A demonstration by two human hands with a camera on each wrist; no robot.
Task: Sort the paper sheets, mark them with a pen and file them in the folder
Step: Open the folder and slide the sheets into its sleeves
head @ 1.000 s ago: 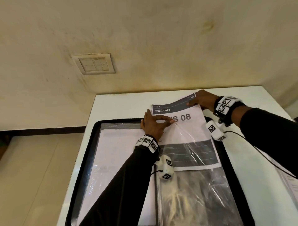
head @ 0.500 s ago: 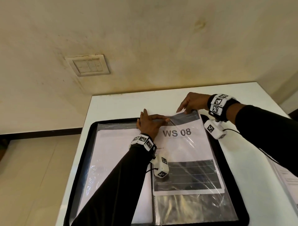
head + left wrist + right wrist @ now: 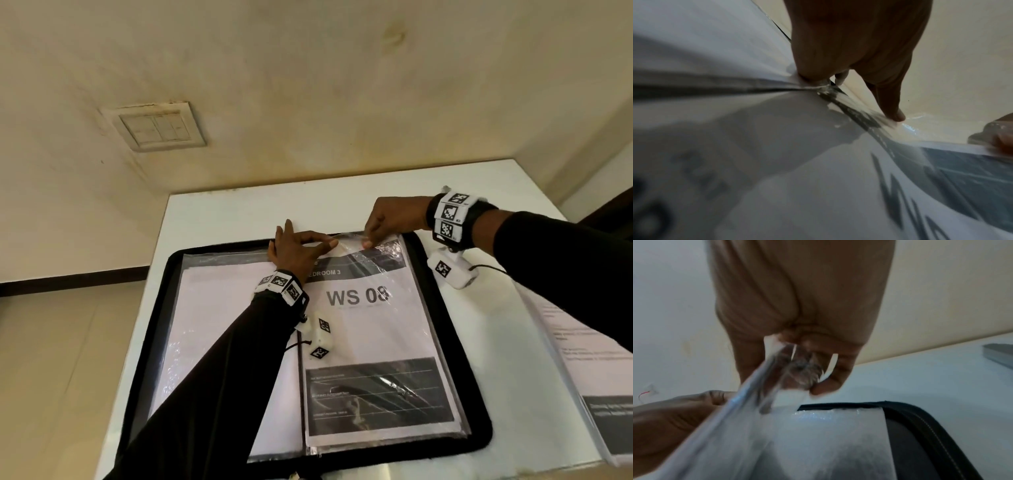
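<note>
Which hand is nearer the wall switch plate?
Left. The left hand sits at the sleeve's top edge, below and right of the wall switch plate; the right hand pinches that edge farther right.

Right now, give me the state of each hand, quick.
Left hand: pinching the top edge of the plastic sleeve.
Right hand: pinching the same sleeve's top edge, farther right.

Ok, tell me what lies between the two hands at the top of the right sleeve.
In the head view, only the sleeve's raised clear plastic lip spans from the left hand to the right hand, above the WS 08 sheet.
</note>
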